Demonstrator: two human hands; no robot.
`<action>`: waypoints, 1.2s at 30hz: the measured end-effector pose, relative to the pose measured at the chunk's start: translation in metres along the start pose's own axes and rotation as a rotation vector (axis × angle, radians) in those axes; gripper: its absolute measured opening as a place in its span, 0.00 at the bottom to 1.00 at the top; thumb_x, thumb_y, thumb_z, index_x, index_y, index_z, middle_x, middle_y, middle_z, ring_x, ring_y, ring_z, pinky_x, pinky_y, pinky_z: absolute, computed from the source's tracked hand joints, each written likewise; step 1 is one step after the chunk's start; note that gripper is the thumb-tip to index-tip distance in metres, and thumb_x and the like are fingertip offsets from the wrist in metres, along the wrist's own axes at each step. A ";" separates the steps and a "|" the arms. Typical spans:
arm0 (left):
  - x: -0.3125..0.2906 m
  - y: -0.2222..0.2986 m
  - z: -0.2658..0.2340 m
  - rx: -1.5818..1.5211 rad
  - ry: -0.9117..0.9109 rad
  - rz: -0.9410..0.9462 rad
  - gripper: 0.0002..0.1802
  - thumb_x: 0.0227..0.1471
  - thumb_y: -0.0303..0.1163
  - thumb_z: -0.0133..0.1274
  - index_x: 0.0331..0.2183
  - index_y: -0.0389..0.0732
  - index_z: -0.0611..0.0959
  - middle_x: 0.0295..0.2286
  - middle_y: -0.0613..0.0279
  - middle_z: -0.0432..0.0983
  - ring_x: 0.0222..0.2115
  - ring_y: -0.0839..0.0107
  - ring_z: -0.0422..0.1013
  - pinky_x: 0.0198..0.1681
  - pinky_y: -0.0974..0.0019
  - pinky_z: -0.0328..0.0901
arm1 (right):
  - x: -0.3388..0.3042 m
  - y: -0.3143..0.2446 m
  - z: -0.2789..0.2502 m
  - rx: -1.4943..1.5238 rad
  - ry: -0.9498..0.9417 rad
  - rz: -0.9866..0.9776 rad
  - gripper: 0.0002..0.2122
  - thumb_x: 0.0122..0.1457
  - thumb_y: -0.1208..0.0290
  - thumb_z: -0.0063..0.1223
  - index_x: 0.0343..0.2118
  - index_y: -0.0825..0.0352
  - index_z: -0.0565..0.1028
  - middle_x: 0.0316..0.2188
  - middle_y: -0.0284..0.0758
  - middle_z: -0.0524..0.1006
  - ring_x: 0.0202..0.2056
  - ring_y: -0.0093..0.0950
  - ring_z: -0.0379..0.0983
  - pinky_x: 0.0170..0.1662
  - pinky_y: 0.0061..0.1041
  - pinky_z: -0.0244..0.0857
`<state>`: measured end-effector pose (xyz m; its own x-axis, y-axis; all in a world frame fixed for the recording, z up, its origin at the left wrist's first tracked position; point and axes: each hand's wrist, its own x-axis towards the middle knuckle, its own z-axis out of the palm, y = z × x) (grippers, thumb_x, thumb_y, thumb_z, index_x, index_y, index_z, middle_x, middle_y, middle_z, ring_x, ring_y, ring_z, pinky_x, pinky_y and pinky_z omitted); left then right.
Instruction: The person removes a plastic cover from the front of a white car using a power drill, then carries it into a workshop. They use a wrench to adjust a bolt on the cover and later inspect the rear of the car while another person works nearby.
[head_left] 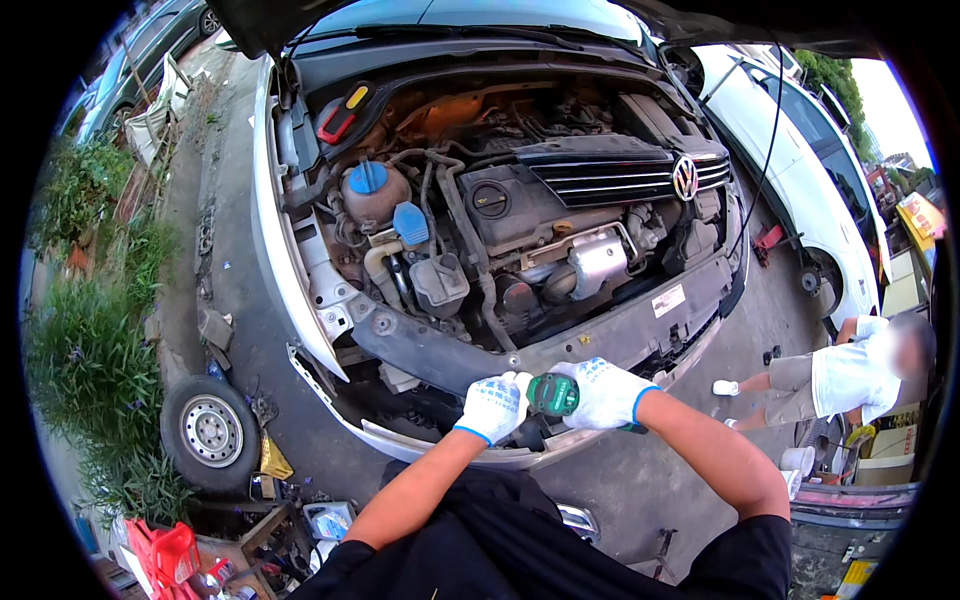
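Over the front edge of an open car's engine bay, both my hands, in white knit gloves with blue cuffs, are closed around a green power tool [553, 395]. My right hand [603, 393] grips it from the right, around its body or handle. My left hand [494, 408] is closed against its left side, its fingertips partly hidden. I see the tool's rounded end from above; its bit is out of sight. Just beyond it runs the black front panel [610, 325] of the engine bay.
A black grille [625, 176] rests across the engine cover, and a red and yellow lamp [345, 112] at the back left. A loose wheel [209, 433] lies left, near a cluttered box [240, 545]. A person [855, 370] stands right, by a white car [800, 150].
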<state>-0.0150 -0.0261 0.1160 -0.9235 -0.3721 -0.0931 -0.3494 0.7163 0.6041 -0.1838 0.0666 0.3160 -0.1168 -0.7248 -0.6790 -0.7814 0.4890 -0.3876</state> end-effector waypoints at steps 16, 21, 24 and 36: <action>-0.017 -0.009 -0.024 -0.199 0.092 0.012 0.22 0.57 0.38 0.66 0.53 0.46 0.85 0.42 0.47 0.85 0.43 0.44 0.81 0.47 0.46 0.75 | 0.003 0.001 -0.010 -0.116 -0.054 -0.023 0.31 0.54 0.65 0.68 0.63 0.59 0.74 0.50 0.50 0.84 0.52 0.51 0.81 0.58 0.45 0.74; -0.015 -0.011 -0.024 -0.243 0.091 0.007 0.17 0.58 0.37 0.65 0.48 0.47 0.88 0.41 0.49 0.85 0.43 0.45 0.82 0.47 0.46 0.75 | 0.020 -0.006 -0.024 -0.206 -0.145 -0.072 0.29 0.53 0.65 0.67 0.61 0.56 0.76 0.50 0.48 0.85 0.51 0.51 0.81 0.56 0.46 0.74; -0.010 -0.011 -0.019 -0.213 0.072 -0.025 0.14 0.60 0.40 0.63 0.47 0.48 0.89 0.40 0.49 0.85 0.42 0.46 0.82 0.46 0.46 0.75 | 0.025 -0.007 -0.025 -0.161 -0.126 -0.043 0.29 0.53 0.66 0.67 0.60 0.61 0.76 0.49 0.49 0.84 0.52 0.51 0.81 0.56 0.45 0.74; -0.008 -0.004 0.009 -0.161 0.147 -0.008 0.11 0.59 0.38 0.58 0.44 0.51 0.88 0.37 0.52 0.86 0.36 0.49 0.83 0.40 0.48 0.76 | 0.000 -0.015 0.013 0.187 0.056 0.199 0.27 0.52 0.64 0.68 0.57 0.66 0.77 0.45 0.50 0.85 0.47 0.50 0.83 0.55 0.41 0.76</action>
<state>-0.0080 -0.0210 0.1075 -0.8839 -0.4675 0.0109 -0.3159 0.6141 0.7232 -0.1640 0.0651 0.3135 -0.2947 -0.6285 -0.7199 -0.6137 0.7019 -0.3615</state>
